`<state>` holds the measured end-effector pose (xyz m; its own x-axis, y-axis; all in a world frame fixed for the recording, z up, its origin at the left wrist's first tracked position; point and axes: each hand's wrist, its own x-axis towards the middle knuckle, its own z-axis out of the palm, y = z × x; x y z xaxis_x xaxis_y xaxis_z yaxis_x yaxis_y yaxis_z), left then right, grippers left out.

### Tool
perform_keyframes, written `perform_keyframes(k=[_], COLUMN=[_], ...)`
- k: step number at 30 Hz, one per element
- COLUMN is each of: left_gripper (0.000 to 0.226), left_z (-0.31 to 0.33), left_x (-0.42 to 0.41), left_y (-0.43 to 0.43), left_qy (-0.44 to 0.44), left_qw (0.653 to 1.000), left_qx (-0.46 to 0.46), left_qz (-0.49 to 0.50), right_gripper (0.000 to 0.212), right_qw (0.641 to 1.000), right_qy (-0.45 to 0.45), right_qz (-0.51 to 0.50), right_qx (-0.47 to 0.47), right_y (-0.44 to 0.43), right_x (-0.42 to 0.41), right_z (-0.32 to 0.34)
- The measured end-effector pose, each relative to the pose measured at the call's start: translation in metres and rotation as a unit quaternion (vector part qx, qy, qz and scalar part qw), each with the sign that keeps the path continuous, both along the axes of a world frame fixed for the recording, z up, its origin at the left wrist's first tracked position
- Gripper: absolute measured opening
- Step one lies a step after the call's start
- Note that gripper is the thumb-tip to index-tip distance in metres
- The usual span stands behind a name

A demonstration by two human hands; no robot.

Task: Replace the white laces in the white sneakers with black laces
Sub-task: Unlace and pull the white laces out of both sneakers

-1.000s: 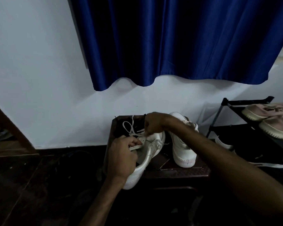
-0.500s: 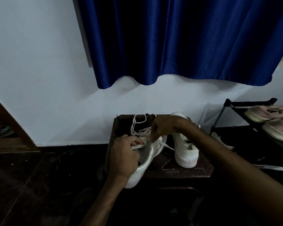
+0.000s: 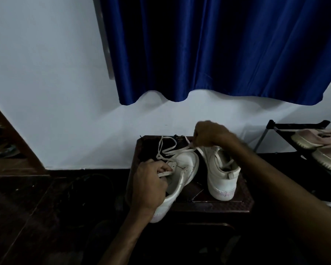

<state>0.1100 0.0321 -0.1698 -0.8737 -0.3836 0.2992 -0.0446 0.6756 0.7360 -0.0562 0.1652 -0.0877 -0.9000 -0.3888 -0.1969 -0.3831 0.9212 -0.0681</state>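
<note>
Two white sneakers stand on a small dark stool [image 3: 243, 201]. My left hand [image 3: 149, 186] grips the left sneaker [image 3: 182, 173] by its tongue and side, tilted with its toe toward the wall. My right hand [image 3: 210, 133] is raised above and behind it, pinching the white lace [image 3: 168, 150], which runs taut from the eyelets up to my fingers and loops loosely over the stool's back. The right sneaker [image 3: 221, 176] stands upright with its heel toward me. Something dark lies at the stool's back left; I cannot tell if it is the black laces.
A blue curtain [image 3: 218, 46] hangs on the white wall behind the stool. A black shoe rack [image 3: 298, 127] on the right carries pinkish shoes [image 3: 317, 138]. Brown wooden furniture [image 3: 11, 142] stands at the left. The floor around is dark.
My right hand has lifted up and to the right, drawing the white lace further out of the left sneaker. My left hand keeps its hold on the shoe.
</note>
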Motion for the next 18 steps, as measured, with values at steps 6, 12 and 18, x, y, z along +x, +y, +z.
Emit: perform_keyframes(k=[6, 12, 18], left_gripper=[0.039, 0.036, 0.035], left_z=[0.001, 0.004, -0.001], left_x=[0.001, 0.003, 0.000], left_y=[0.001, 0.001, -0.002], left_qy=[0.002, -0.002, -0.011], left_qw=[1.000, 1.000, 1.000], left_qx=[0.004, -0.004, -0.020], left_qz=[-0.001, 0.000, -0.001], right_gripper=[0.048, 0.041, 0.035], right_qw=[0.996, 0.996, 0.996], right_qy=[0.082, 0.034, 0.027], right_qz=[0.033, 0.074, 0.052], right_qx=[0.003, -0.023, 0.071], right_y=[-0.014, -0.035, -0.015], right_x=[0.031, 0.047, 0.050], right_z=[-0.012, -0.036, -0.017])
